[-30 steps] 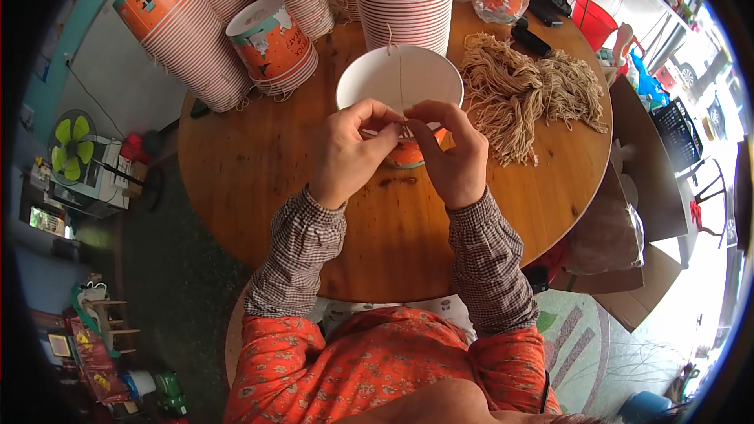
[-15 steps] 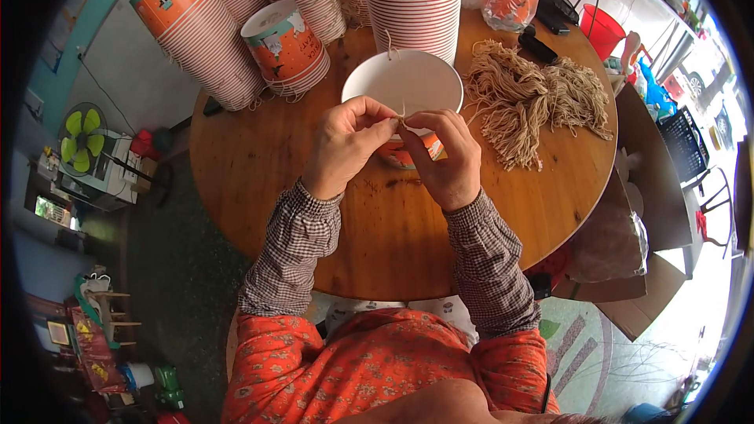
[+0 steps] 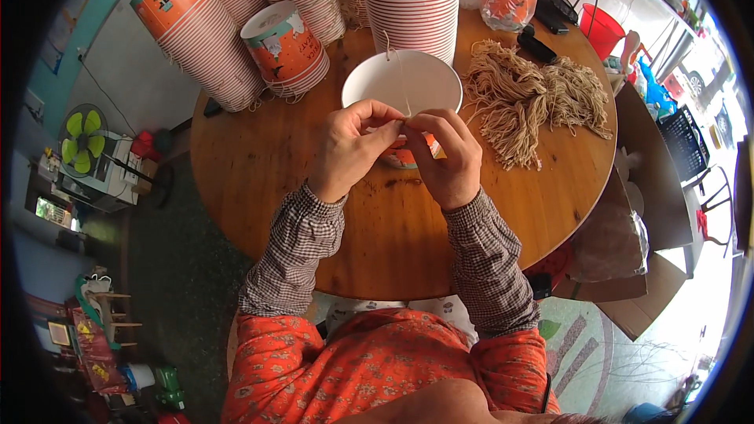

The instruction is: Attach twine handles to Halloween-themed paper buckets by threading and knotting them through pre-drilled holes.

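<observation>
A paper bucket (image 3: 369,82), white inside and orange outside, stands on the round wooden table with its mouth tilted toward me. A thin cord (image 3: 401,74) is threaded at the bucket's far rim and runs taut across the opening to my fingers. At the near rim, my left hand (image 3: 351,145) and my right hand (image 3: 448,153) meet fingertip to fingertip. Both are closed in a pinch on the cord's near end. My fingers cover whatever knot or hole is there.
Tall stacks of paper buckets (image 3: 408,12) rise at the back. A shorter stack (image 3: 287,51) stands left of my bucket. Bundles of loose tan cords (image 3: 510,102) lie to the right, near a black object (image 3: 537,47). Cardboard boxes (image 3: 660,180) stand beyond the table's right edge.
The cord has been drawn tighter across the bucket's mouth. My fingertips have closed together, and my left hand has shifted slightly right and toward me.
</observation>
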Tool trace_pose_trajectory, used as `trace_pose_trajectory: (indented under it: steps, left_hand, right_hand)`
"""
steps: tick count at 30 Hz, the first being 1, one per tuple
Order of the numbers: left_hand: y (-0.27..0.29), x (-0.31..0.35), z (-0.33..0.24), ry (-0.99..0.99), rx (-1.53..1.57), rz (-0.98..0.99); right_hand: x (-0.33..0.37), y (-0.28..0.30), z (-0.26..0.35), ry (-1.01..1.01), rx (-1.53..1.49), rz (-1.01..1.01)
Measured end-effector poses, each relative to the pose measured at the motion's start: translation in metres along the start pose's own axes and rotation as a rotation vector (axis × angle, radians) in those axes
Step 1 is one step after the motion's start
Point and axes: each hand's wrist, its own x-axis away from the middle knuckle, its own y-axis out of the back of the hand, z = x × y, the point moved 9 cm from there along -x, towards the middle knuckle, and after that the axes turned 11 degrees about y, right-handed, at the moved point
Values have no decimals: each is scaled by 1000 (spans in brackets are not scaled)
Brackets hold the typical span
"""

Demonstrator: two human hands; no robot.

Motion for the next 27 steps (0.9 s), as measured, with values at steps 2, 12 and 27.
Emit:
trace_pose_trajectory:
  steps: [2,12,27]
  left_hand:
    - [1,0,-2,-70,-55,-5]
    - [2,-2,-3,-91,-116,-4]
    - [-7,-3,-9,-81,-220,78]
  right_hand:
    - [-1,0,0,-5,-5,-1]
    - [-2,3,0,5,-12,-10]
    - [4,3,-20,-178,-208,-35]
